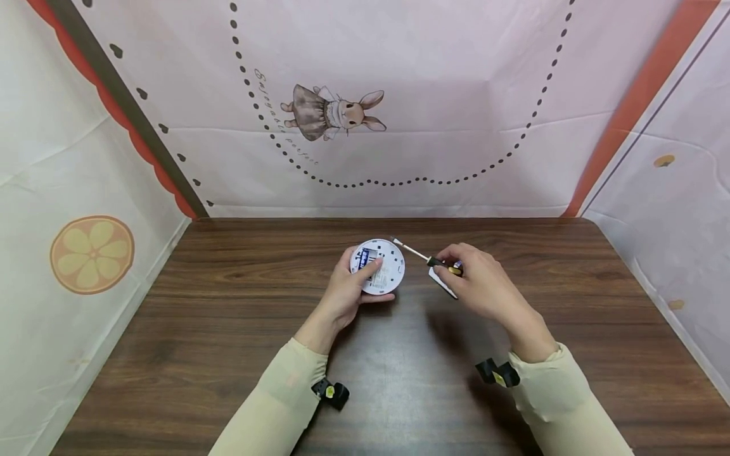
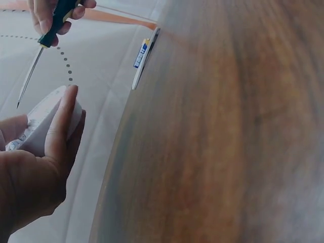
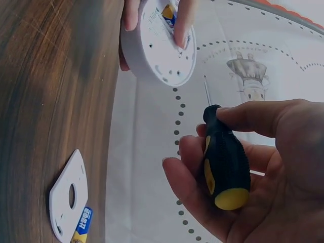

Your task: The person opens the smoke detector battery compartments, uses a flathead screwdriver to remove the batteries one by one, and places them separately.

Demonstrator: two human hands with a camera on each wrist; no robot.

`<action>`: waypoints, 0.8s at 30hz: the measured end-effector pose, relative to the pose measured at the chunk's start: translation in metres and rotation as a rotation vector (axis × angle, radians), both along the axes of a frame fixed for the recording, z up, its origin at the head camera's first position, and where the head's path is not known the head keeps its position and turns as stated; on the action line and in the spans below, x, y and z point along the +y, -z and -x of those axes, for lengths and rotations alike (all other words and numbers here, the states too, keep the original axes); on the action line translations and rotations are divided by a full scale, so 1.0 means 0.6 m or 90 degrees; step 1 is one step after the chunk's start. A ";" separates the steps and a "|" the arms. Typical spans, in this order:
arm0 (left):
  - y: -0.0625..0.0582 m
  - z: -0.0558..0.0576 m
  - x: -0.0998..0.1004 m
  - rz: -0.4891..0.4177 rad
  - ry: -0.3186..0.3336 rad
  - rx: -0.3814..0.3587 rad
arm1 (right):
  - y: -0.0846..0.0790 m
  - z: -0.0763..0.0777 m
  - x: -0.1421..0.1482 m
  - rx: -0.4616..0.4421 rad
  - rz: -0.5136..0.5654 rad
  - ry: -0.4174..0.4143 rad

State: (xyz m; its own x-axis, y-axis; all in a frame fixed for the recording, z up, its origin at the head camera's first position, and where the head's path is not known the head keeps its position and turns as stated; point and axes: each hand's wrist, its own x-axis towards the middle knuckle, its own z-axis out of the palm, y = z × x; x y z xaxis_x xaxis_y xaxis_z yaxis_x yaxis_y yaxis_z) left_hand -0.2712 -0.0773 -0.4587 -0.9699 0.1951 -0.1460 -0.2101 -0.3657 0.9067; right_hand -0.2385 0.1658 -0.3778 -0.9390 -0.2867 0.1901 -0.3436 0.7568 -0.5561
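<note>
My left hand (image 1: 342,288) holds a round white plastic device (image 1: 392,269), thumb across its flat, printed face and fingers behind it. A blue battery (image 1: 364,258) shows in an opening on that face, partly covered by the thumb in the right wrist view. To the right, my right hand (image 1: 485,282) grips a screwdriver (image 3: 227,157) by its dark green and yellow handle. The shaft points toward the device; in the left wrist view its tip is apart from the face.
Below the right hand, a flat white plate (image 3: 62,200) with an oval hole lies on the brown wooden table (image 1: 228,329). A blue and yellow battery (image 3: 83,223) lies beside it. Printed white cloth (image 1: 445,114) hangs behind the table and at both sides.
</note>
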 end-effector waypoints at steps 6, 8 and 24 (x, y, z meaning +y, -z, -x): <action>-0.003 0.001 -0.002 -0.027 -0.012 0.000 | -0.001 -0.006 -0.007 0.000 0.007 -0.013; -0.003 0.002 -0.002 -0.036 -0.013 0.001 | -0.001 -0.008 -0.010 0.000 0.008 -0.018; 0.000 0.006 0.000 -0.002 -0.028 0.009 | 0.008 -0.017 -0.028 0.024 -0.028 -0.090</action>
